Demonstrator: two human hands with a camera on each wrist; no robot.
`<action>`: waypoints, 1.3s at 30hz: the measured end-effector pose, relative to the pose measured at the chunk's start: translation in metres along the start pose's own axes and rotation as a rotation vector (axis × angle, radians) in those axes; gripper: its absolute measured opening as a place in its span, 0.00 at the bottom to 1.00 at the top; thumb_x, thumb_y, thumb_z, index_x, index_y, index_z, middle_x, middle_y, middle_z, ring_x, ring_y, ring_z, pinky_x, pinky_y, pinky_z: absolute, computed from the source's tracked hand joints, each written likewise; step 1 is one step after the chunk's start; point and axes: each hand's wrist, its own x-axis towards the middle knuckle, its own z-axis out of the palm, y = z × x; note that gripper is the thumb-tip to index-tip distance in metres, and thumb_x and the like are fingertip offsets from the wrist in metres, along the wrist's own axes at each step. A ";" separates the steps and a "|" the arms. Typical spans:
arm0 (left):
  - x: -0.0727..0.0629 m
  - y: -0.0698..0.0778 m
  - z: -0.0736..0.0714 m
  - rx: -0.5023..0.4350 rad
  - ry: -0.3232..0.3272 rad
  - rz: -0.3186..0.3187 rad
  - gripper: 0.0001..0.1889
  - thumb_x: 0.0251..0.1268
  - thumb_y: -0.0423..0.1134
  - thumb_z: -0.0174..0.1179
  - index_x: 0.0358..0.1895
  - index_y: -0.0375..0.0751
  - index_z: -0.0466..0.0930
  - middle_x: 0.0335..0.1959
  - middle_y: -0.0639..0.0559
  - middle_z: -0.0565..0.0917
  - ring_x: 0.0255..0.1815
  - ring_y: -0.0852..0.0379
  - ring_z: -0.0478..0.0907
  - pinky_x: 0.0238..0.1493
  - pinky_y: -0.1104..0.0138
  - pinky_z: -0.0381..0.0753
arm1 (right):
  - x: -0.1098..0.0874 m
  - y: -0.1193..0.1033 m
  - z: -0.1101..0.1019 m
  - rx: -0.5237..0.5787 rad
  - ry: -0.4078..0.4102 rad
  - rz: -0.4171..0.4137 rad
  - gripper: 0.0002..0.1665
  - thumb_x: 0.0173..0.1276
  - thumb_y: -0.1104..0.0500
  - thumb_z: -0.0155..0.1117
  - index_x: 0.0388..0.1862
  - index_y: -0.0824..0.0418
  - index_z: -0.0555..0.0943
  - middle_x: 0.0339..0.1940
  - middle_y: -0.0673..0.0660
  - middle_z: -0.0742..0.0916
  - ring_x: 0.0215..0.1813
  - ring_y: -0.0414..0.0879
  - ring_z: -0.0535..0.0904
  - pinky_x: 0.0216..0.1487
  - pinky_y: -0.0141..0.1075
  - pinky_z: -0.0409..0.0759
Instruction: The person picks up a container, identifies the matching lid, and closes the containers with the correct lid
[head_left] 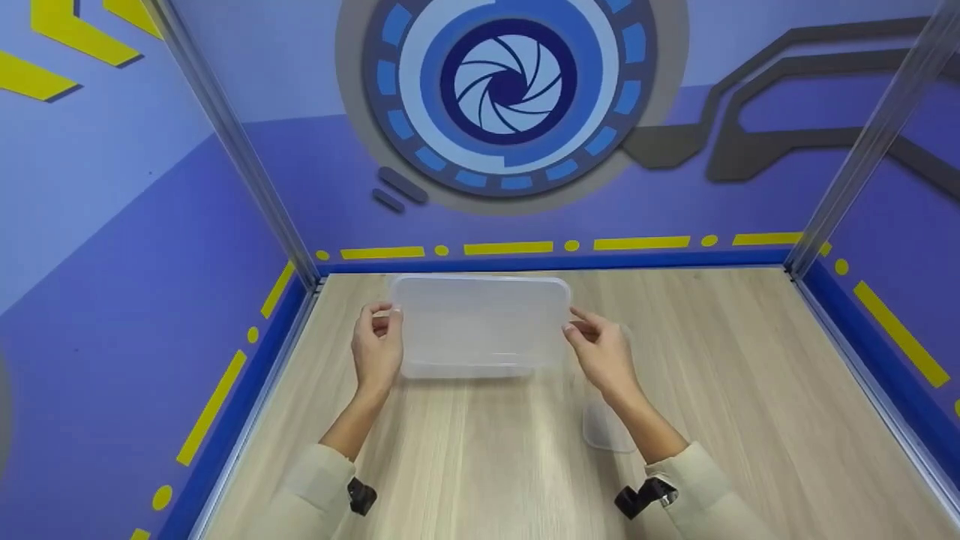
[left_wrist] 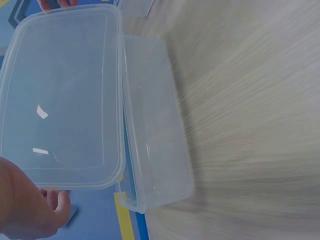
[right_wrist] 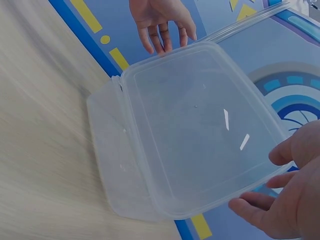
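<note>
A clear lid [head_left: 484, 319] spans the space between the two hands, its broad face tilted up toward the person. The left hand [head_left: 377, 349] grips one short end between thumb and fingers; the right hand [head_left: 604, 356] pinches the opposite end in the same way.

Beneath the lid, lower than both sets of fingers, a clear container [left_wrist: 160, 125] rests on the wooden table [head_left: 495, 457]. The head view gives only a thin strip of it under the lid's near edge, while both wrist views bring out its long wall and rim. Whether lid and rim touch, I cannot tell.

The left wrist view catches the right hand as mere fingertips at the lid's far end; the right wrist view shows the left hand more fully, its fingers reaching down to the lid's edge.

Nearer the person than the right fingers, a small clear piece [head_left: 606, 429] lies partly under the right forearm in the head view; a cut-off clear corner also shows beyond the right fingertips in the left wrist view. The head view alone takes in both pale sleeves [head_left: 712, 491], behind the fingers.
</note>
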 end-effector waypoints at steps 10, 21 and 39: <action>-0.001 0.000 -0.001 -0.014 -0.002 0.005 0.13 0.82 0.43 0.58 0.58 0.40 0.80 0.45 0.43 0.84 0.46 0.49 0.80 0.53 0.58 0.78 | 0.002 0.000 0.000 0.039 0.010 0.022 0.24 0.83 0.55 0.60 0.70 0.65 0.81 0.54 0.65 0.90 0.55 0.53 0.86 0.49 0.34 0.80; 0.000 0.000 0.001 -0.006 0.008 0.006 0.13 0.83 0.44 0.57 0.57 0.39 0.80 0.45 0.43 0.85 0.46 0.50 0.79 0.51 0.58 0.76 | 0.001 0.001 -0.001 0.055 0.017 0.038 0.24 0.83 0.53 0.60 0.69 0.65 0.82 0.52 0.66 0.90 0.54 0.53 0.86 0.46 0.32 0.80; -0.001 0.005 0.002 -0.013 -0.008 -0.016 0.16 0.84 0.48 0.55 0.59 0.40 0.79 0.45 0.42 0.83 0.46 0.49 0.78 0.48 0.59 0.76 | -0.003 -0.002 -0.006 0.032 0.003 0.043 0.26 0.83 0.50 0.61 0.72 0.61 0.80 0.61 0.62 0.88 0.58 0.53 0.84 0.56 0.43 0.80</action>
